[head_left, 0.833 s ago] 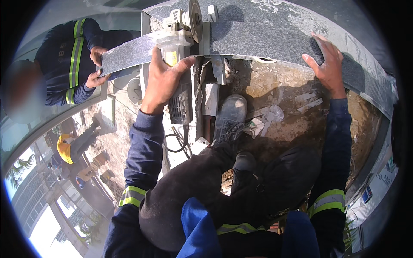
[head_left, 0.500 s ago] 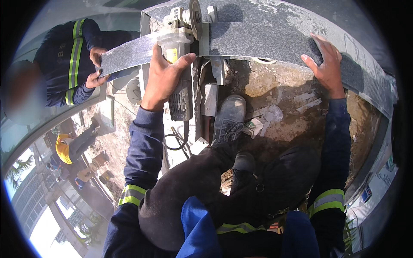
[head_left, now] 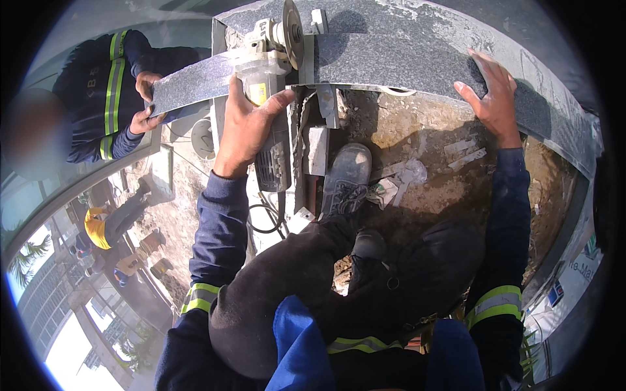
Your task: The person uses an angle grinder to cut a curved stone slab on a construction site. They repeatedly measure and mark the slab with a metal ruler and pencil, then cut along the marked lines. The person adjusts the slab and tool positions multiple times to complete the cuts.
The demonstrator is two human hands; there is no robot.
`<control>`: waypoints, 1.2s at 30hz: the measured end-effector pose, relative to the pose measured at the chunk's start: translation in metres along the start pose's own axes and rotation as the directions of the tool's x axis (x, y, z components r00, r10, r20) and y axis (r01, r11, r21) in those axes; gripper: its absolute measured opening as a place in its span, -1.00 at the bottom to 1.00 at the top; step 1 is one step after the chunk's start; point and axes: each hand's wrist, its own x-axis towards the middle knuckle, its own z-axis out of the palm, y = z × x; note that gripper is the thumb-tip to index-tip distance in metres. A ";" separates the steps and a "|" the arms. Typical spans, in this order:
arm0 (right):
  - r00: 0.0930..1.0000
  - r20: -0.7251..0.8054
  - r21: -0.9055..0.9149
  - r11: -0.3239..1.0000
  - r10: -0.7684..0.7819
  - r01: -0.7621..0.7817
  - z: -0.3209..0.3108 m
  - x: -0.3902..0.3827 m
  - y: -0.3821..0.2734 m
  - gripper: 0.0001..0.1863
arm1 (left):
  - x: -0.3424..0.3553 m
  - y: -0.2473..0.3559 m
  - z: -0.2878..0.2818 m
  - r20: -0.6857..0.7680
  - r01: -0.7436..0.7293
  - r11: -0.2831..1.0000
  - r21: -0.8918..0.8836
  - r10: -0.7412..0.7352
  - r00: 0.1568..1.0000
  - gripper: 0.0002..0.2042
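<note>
My left hand [head_left: 246, 133] is wrapped round the grey body of an angle grinder [head_left: 262, 91], thumb across its top. The grinder's disc [head_left: 294, 36] stands on edge at the left end of a speckled grey stone slab [head_left: 391, 62]. Fingers spread, my right hand [head_left: 493, 98] rests on the right part of this slab. On the left, a co-worker's two hands [head_left: 145, 104] hold the outer end of another grey stone strip [head_left: 189, 83], which runs in behind the grinder. Whether the disc touches stone cannot be seen.
A dusty stone ledge [head_left: 541, 85] curves behind the slab. Below it lie dirt, broken pieces [head_left: 466, 153] and a crumpled plastic piece [head_left: 412, 171] near my shoe [head_left: 349, 173]. The grinder's black cable [head_left: 264, 219] loops beside my left knee. A person in yellow [head_left: 98, 228] is farther off.
My left hand and the grinder have shifted slightly toward me and left, and the grinder has tilted a little. My right hand and the co-worker's hands stay nearly in place.
</note>
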 end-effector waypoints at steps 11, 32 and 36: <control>1.000 -0.015 -0.016 1.000 -0.014 0.014 0.002 0.000 0.001 -0.22 | 0.004 0.002 0.001 -0.005 -0.048 0.999 0.024 0.048 0.999 -0.36; 0.999 -0.030 -0.023 1.000 -0.013 0.013 0.002 -0.002 0.002 -0.23 | -0.004 -0.001 -0.002 0.014 0.005 0.999 0.050 -0.006 1.000 -0.33; 1.000 -0.007 -0.024 1.000 0.005 -0.005 0.000 -0.001 -0.001 -0.23 | -0.005 -0.004 -0.002 0.002 0.021 0.999 0.036 -0.021 1.000 -0.31</control>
